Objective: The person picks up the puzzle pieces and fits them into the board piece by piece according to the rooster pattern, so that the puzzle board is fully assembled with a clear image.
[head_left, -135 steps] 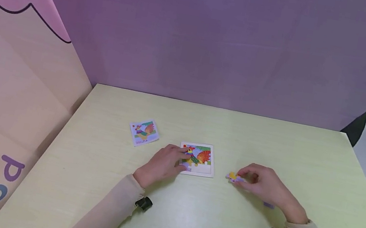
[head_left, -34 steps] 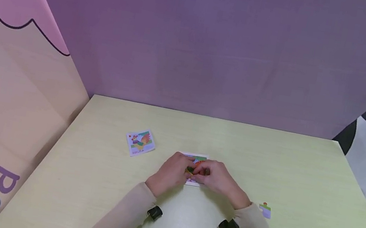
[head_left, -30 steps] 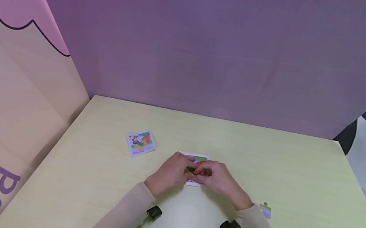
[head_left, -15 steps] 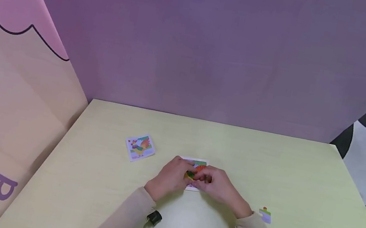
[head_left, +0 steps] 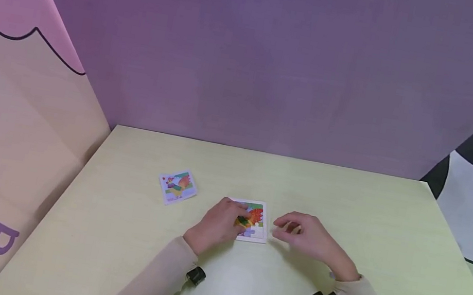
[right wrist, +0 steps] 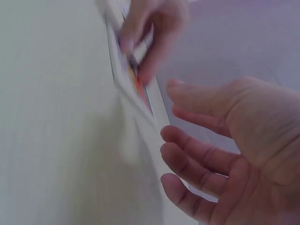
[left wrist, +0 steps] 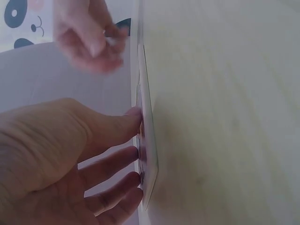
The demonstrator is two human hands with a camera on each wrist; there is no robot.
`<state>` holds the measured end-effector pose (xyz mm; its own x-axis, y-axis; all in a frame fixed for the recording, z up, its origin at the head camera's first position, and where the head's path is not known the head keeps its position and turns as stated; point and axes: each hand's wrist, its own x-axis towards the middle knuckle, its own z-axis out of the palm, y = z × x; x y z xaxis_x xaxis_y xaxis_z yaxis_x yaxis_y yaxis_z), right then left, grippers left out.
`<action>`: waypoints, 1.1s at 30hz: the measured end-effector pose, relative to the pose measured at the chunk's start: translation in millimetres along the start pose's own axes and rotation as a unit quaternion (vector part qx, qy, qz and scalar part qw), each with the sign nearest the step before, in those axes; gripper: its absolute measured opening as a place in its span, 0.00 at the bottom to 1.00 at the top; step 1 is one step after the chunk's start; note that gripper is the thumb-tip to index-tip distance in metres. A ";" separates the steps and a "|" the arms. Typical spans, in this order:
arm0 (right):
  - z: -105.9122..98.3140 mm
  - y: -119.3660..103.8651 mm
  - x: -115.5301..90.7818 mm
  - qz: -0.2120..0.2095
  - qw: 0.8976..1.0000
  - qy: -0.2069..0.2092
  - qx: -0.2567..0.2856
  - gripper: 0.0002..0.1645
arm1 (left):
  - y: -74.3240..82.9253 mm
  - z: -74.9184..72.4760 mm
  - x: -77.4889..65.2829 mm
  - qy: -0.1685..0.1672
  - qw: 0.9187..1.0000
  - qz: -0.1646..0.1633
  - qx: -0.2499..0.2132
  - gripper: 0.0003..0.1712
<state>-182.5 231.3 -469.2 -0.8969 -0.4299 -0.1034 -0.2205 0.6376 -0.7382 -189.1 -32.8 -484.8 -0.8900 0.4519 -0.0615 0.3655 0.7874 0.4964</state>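
Observation:
A small square jigsaw puzzle [head_left: 257, 217] with a white frame lies flat on the table; a bright bird picture shows in it, with a pale gap at the lower right. My left hand [head_left: 218, 224] covers its left side, fingertips and thumb resting on the pieces, as the left wrist view also shows. To the right of the frame hovers my right hand [head_left: 308, 238], fingers loosely bent and apart, with nothing between them in the right wrist view. One loose puzzle piece [head_left: 332, 274] peeks out beside the right wrist, mostly hidden by it.
A square picture card [head_left: 177, 187] with a similar bird lies back left of the puzzle. The pale wooden table [head_left: 132, 234] meets a purple wall [head_left: 250, 66] at its far edge. Printed panels stand at left and right.
Earlier my right hand carried a piece from the right to the puzzle and worked there beside the left. Now it has let go and drawn back rightward; the left stays on the puzzle.

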 end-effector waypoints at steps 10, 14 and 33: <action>-46.6 51.6 -73.0 0.066 0.997 -0.020 -0.024 0.30 | -3.7 1.2 1.6 0.000 1.000 -0.004 0.000 0.21; -56.0 62.3 -91.0 0.072 0.997 -0.013 -0.038 0.33 | -4.7 2.9 1.1 0.001 1.000 -0.004 -0.007 0.21; -57.4 78.3 -74.8 0.027 0.995 0.051 -0.076 0.27 | -4.8 -0.6 -2.2 0.001 1.000 -0.003 -0.013 0.21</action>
<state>-154.6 350.1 -481.0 -0.9414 -0.3307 -0.0659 -0.2199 0.7504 -0.6233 -189.0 -37.8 -486.5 -0.8931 0.4456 -0.0625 0.3525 0.7792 0.5182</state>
